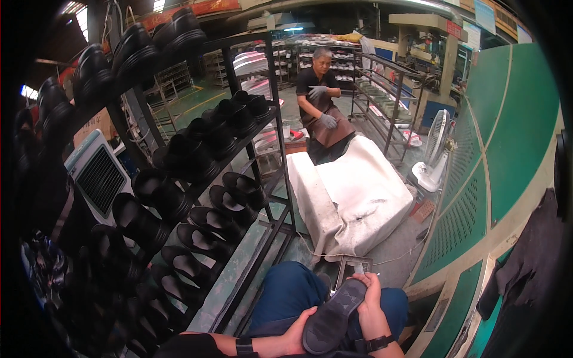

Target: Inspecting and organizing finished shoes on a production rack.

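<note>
A black shoe (334, 319) lies tilted above my lap, its dark sole turned up toward me. My left hand (297, 333) grips the wider, nearer end, with the thumb along the sole's edge. Around the far end on the right side closes my right hand (371, 293), its fingers partly hidden by the shoe. A small pale flat piece (359, 269) shows by the right fingertips; I cannot tell whether it is held or belongs to the metal frame (346, 267) just behind.
To the left, a black rack (280, 224) carries several rows of black shoes (197, 238). A white cloth-covered block (364, 179) stands ahead. Beyond it a person (322, 101) in grey gloves and an apron sits. At right are a white fan (434, 158) and green machine panels (519, 137).
</note>
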### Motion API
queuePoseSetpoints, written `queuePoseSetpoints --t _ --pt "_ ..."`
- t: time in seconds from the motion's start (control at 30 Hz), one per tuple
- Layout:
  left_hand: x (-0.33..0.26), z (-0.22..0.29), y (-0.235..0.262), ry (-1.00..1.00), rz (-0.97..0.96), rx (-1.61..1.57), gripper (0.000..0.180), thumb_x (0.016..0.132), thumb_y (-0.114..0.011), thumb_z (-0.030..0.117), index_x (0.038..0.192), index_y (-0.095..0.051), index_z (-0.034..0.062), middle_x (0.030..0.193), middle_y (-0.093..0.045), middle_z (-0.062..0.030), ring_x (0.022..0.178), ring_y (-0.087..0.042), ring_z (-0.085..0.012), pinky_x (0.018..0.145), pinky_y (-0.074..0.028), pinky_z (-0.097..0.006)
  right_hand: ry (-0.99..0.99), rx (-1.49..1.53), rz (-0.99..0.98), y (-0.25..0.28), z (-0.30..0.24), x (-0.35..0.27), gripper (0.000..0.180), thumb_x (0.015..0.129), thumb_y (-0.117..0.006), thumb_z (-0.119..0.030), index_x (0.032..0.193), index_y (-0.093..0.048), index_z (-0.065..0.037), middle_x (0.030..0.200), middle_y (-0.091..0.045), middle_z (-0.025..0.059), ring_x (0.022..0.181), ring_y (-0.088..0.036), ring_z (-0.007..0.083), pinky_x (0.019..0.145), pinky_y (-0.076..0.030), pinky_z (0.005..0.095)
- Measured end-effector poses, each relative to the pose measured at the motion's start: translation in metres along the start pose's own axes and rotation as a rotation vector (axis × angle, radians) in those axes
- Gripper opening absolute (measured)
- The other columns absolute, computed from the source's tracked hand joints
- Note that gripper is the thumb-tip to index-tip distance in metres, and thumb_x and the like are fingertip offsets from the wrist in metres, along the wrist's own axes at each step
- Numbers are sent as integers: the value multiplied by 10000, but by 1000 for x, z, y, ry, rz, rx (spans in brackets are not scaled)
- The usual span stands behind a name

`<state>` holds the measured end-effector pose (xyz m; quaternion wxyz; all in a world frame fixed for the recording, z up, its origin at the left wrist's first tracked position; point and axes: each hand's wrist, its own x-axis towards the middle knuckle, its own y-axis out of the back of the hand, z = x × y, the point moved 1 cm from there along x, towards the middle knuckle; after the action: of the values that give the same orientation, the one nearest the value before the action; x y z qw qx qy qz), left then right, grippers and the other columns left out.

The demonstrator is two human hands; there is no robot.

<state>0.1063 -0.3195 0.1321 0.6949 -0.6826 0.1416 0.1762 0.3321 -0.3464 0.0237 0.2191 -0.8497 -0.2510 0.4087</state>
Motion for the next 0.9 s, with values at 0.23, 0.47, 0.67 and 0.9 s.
queuePoseSetpoints --t 0.23,0.47,0.67,0.9 --pt "0 12 31 88 223 85 637 988 -409 552 1400 -521 79 1354 -608 -160 1212 -612 -304 1079 -450 -462 14 -28 21 -17 7 -4 346 890 -530 -297 860 -668 19 861 -701 213 790 -669 303 772 -565 406" --pt "3 12 62 138 102 -10 600 990 -439 525 1387 -537 86 1334 -629 -125 1198 -624 -268 1067 -463 -441 51 -48 35 -21 8 -11 298 885 -544 -268 836 -636 11 867 -695 218 790 -664 302 779 -563 404" --pt "-1 15 35 176 205 -54 571 993 -473 497 1376 -548 80 1311 -644 -118 1187 -631 -257 1078 -457 -430 18 0 20 -22 2 -22 286 886 -532 -268 847 -623 0 883 -691 219 795 -666 315 768 -568 411" --pt "-14 34 0 104 205 282 595 979 -577 411 1460 -438 90 1407 -567 -132 1250 -583 -261 1101 -437 -453 237 191 -283 -13 -9 -27 390 954 -463 -353 970 -641 -6 1004 -683 192 979 -657 295 902 -536 399"
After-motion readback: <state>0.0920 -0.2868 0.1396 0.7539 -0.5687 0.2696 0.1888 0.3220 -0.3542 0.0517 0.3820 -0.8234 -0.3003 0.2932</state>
